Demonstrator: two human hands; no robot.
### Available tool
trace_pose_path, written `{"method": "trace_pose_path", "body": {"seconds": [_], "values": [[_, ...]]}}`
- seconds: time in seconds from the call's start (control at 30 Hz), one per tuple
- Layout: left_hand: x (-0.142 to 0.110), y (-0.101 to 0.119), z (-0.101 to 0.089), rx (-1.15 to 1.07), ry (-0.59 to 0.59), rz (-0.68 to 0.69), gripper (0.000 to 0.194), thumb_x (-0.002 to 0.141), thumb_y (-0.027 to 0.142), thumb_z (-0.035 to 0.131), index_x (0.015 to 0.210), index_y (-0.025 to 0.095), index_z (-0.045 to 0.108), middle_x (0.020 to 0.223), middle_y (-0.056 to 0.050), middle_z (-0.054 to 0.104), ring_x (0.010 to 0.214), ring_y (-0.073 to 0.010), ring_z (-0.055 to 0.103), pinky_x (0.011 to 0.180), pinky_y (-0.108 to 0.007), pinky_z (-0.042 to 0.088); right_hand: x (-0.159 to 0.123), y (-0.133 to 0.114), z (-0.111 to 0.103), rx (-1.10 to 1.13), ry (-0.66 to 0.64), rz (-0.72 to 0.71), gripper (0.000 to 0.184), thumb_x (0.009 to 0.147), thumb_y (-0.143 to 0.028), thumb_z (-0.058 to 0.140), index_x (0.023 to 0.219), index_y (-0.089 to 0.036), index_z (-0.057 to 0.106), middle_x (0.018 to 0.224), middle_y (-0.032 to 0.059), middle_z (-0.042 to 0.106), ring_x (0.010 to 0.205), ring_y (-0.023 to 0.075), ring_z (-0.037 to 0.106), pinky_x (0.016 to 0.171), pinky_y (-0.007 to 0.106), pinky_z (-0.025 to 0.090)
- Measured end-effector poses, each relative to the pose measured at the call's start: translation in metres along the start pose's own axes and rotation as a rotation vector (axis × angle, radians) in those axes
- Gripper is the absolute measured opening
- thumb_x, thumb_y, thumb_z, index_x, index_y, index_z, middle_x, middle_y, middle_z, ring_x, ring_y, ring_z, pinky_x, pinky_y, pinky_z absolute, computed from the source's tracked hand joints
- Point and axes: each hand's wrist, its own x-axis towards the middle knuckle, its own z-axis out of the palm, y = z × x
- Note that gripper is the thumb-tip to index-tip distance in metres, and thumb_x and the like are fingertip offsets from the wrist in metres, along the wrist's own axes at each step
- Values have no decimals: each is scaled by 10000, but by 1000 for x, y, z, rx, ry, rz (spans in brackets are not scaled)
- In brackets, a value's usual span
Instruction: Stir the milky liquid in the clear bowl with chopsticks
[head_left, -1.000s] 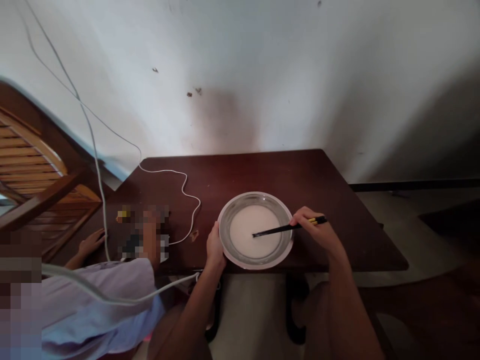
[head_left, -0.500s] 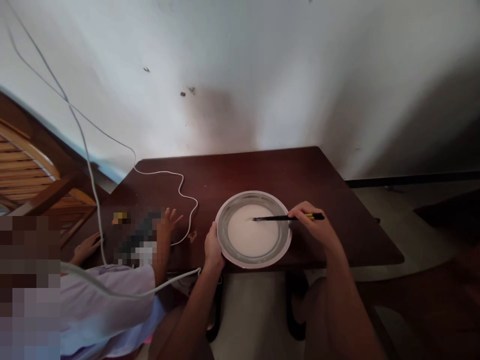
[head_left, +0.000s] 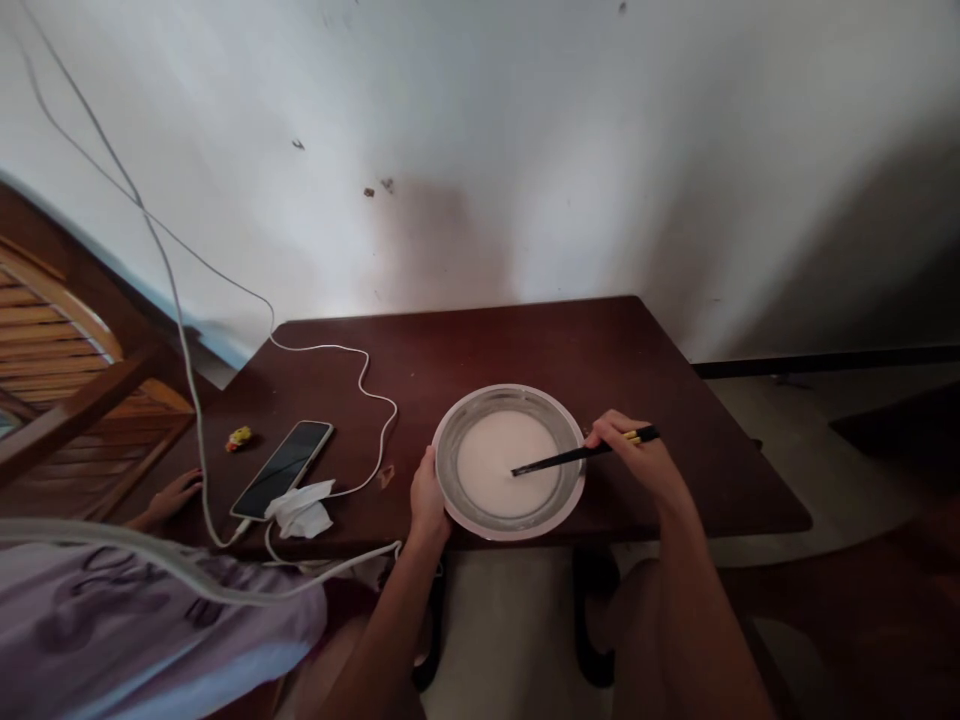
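Observation:
A round metal bowl (head_left: 459, 510) stands at the front edge of the dark red table, with a whitish liquid (head_left: 495, 450) inside. My left hand (head_left: 430, 500) grips the bowl's left side, its fingers partly hidden behind the rim. In my right hand (head_left: 630, 450), at the bowl's right, are black chopsticks (head_left: 555, 460) with gold bands near their upper end. They slant down to the left over the rim, and their tips dip into the liquid near its middle.
A phone (head_left: 283, 470) with a white cable (head_left: 379, 440) lies on the table (head_left: 480, 340) at left, beside a crumpled tissue (head_left: 302, 510) and a small yellow toy (head_left: 238, 438). Another person's hand (head_left: 176, 495) rests at the table's left edge. A wooden chair (head_left: 82, 400) stands behind.
The chopstick tips have moved toward me and slightly right in the liquid, and the chopsticks now slant more. The other person's raised arm has withdrawn from over the phone.

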Motion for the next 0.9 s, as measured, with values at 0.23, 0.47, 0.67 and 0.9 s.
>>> {"method": "trace_pose_path", "body": {"seconds": [0.23, 0.47, 0.67, 0.9], "values": [[1, 0, 1, 11, 41, -64, 232, 908, 352, 661, 861, 159, 782, 893, -52, 767, 874, -191, 691, 925, -312, 509, 0, 2, -1, -20, 75, -12, 324, 930, -427, 637, 673, -264, 748, 743, 42, 736, 807, 250, 674, 810, 393, 506], [0, 1, 2, -21, 53, -79, 235, 908, 344, 660, 836, 154, 778, 864, -71, 770, 859, -204, 697, 884, -318, 539, 1, -2, 3, -7, -50, -25, 259, 901, -430, 670, 726, -271, 777, 806, 47, 771, 836, 255, 692, 794, 384, 524], [0, 4, 1, 49, 82, -62, 218, 902, 336, 675, 818, 167, 783, 866, -78, 774, 922, -224, 703, 933, -333, 524, 0, 2, -1, -20, 37, -6, 359, 943, -421, 612, 646, -260, 733, 717, 37, 720, 767, 241, 672, 787, 391, 505], [2, 1, 0, 53, 64, -35, 232, 877, 378, 707, 811, 168, 781, 881, -80, 775, 954, -238, 703, 934, -339, 524, 1, 0, 0, -31, 57, -28, 300, 926, -411, 643, 690, -267, 760, 754, 41, 744, 810, 249, 682, 803, 390, 510]]}}
